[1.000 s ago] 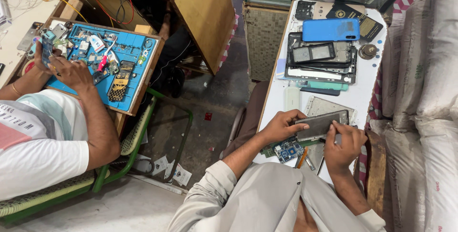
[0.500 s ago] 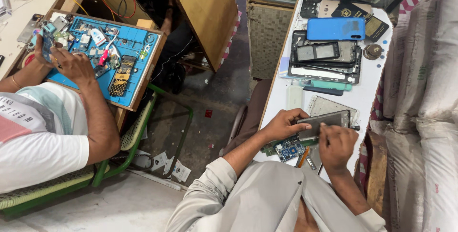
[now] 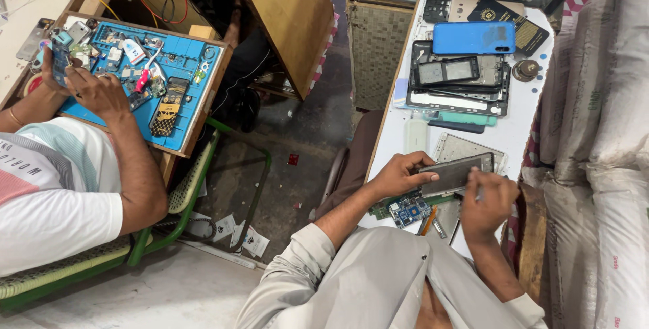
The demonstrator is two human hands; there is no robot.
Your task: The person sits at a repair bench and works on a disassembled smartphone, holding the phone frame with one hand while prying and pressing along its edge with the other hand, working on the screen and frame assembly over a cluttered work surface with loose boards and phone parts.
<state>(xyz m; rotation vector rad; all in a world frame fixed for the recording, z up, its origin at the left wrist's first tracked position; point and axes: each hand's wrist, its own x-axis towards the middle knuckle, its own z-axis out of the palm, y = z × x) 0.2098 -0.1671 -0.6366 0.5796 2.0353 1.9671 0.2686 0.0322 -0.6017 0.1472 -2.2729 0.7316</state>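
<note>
My left hand (image 3: 397, 177) grips the left end of a flat grey phone panel (image 3: 451, 174), held slightly tilted just above the white table (image 3: 524, 141). My right hand (image 3: 488, 202) is bent over the panel's right end with its fingertips pinched on the edge. The motion is blurred, so any small tool in it is hidden. Under my hands lie a blue-green circuit board (image 3: 408, 209) and an orange-handled tool (image 3: 427, 223). An empty phone frame (image 3: 466, 148) lies just beyond the panel.
Farther up the table is a stack of phone frames (image 3: 460, 85) with a blue phone back (image 3: 473, 37) on top. White sacks (image 3: 602, 133) stand to the right. At left, a co-worker's hand (image 3: 98, 92) rests on a blue repair mat (image 3: 177, 65) holding several parts, beside a green chair (image 3: 203, 180).
My right hand has shifted slightly along the panel's right end. My left hand keeps its grip. The co-worker's hands have moved a little over the blue mat.
</note>
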